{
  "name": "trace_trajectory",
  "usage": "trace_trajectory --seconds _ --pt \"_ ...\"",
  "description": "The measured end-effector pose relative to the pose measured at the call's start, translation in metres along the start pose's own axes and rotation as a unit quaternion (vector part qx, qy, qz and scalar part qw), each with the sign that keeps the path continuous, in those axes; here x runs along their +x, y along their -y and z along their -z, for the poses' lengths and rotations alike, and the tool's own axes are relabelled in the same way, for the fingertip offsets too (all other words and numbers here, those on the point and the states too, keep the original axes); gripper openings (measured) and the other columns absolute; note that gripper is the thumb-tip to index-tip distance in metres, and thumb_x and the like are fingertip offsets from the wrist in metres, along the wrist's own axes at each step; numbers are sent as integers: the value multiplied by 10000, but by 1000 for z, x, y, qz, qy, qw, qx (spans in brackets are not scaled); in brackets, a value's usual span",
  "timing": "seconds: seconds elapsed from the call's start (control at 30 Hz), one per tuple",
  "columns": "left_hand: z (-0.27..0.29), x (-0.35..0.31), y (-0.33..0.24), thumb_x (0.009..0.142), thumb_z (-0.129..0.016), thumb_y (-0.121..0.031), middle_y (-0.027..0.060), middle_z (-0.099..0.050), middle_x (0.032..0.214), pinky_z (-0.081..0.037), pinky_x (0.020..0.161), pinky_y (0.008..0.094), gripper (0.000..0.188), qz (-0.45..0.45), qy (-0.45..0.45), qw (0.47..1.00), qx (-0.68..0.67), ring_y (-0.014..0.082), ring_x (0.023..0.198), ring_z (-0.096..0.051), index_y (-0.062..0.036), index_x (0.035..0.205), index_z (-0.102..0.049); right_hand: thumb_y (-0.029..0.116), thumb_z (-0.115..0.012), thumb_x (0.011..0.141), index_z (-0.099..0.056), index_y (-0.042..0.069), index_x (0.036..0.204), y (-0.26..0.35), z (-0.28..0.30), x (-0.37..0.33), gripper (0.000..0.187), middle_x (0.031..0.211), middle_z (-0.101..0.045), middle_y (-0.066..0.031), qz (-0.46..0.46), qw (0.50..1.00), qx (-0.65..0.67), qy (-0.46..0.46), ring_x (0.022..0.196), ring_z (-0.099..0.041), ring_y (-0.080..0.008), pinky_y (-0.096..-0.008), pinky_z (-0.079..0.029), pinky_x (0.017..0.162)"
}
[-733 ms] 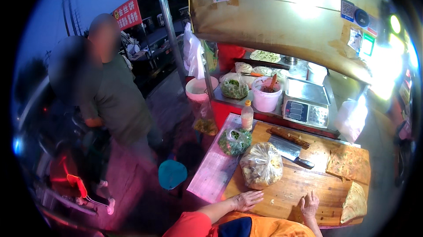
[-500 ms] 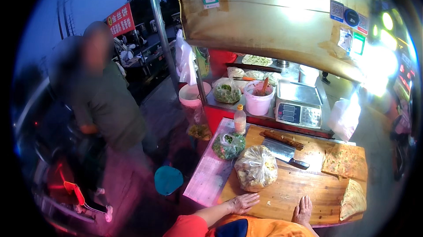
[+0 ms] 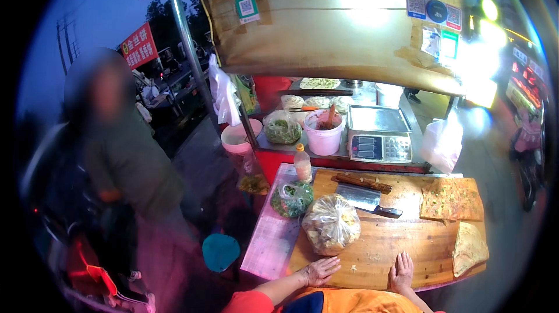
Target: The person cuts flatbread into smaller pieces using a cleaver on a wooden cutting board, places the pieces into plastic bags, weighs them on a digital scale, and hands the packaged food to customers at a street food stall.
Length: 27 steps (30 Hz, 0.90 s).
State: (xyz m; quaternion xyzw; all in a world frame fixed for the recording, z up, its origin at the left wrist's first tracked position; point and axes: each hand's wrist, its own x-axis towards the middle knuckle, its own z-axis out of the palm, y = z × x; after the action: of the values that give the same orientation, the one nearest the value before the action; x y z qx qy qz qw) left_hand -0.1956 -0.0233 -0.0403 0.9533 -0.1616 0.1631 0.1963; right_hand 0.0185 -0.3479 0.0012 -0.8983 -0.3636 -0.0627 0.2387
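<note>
My left hand [image 3: 321,271] rests flat near the front edge of a wooden board [image 3: 402,240], fingers stretched out and nothing in it. My right hand [image 3: 402,274] lies open on the same edge, also holding nothing. Just beyond my left hand sits a tied clear plastic bag [image 3: 331,225] full of pale food pieces. Behind it lies a cleaver [image 3: 361,197] with a black handle, beside a dark brown wooden stick [image 3: 365,183]. On the board's right side are a browned flatbread slab [image 3: 451,199] and a folded flatbread wedge [image 3: 470,249].
Left of the board stand a bag of chopped greens [image 3: 292,199] and a yellow-capped bottle [image 3: 302,164]. A counter behind carries a pink bucket [image 3: 324,133] and a scale [image 3: 379,138]. Further left are a teal stool [image 3: 220,252] and a person [image 3: 125,144]. A tarp [image 3: 326,27] hangs above.
The whole view has shifted a little, so the tarp and counter appear further left. Both hands stay flat on the board. The items on it have not moved.
</note>
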Motion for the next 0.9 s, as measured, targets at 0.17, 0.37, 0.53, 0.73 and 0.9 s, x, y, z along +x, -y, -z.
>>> trace_trajectory --seconds 0.17,0.37,0.53,0.73,0.9 --pt "0 7 2 853 -626 -194 206 -461 1465 -402 1106 449 576 -4 -2 1000 9 352 1375 -440 -32 1391 -503 212 -610 865 -544 20 1348 8 13 1 524 1419 -502 -224 -2 1000 11 -24 1350 -418 -406 -492 -309 1148" --pt "23 29 -18 844 -637 -211 190 -551 1373 -468 1025 452 497 -6 7 999 32 350 1284 -528 -49 1310 -574 278 -585 909 -553 22 1343 -13 9 4 505 1413 -512 -219 13 999 -23 -27 1336 -447 -385 -473 -333 1140" --pt "12 50 -37 871 -623 -384 136 -251 1548 -286 1136 510 719 -61 -36 981 178 353 1422 -236 -166 1483 -313 310 -568 926 -538 20 1355 -19 12 0 519 1410 -518 -211 33 998 -19 -40 1335 -455 -372 -460 -336 1139" --pt "17 22 -13 825 -668 -168 181 -572 1344 -472 1029 428 492 -21 -9 999 22 337 1272 -545 -47 1294 -587 307 -579 917 -538 32 1364 -11 8 2 526 1441 -490 -209 8 1000 1 -19 1360 -420 -375 -462 -303 1161" --pt "9 14 -12 865 -638 -165 179 -518 1416 -441 1065 428 517 -15 -25 999 21 325 1337 -488 -41 1357 -540 270 -613 878 -543 20 1356 -5 8 -4 544 1454 -469 -220 -2 1000 3 -8 1371 -399 -386 -478 -288 1166"
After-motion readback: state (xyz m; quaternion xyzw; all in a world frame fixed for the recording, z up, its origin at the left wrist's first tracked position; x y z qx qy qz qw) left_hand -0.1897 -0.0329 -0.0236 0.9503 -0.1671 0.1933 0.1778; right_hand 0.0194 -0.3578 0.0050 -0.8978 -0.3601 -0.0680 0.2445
